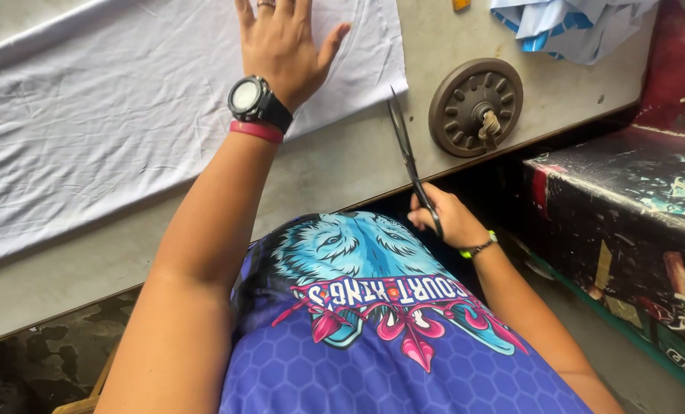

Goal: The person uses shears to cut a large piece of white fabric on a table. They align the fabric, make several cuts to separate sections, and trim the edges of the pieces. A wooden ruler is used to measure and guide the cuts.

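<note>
My left hand [285, 42] lies flat with fingers spread on a white cloth [105, 115] laid out over the grey table [335, 165]. A black watch and a pink band are on that wrist. My right hand [442, 218] grips the handles of long dark scissors [405, 146] near the table's front edge. The blades are together and point up toward the cloth's near right corner, their tip just touching its edge.
A round rusty iron weight [476, 106] sits on the table right of the scissors. Crumpled blue and white fabric [568, 27] lies at the far right corner. A dark worn box [634, 230] stands to the right, below table level.
</note>
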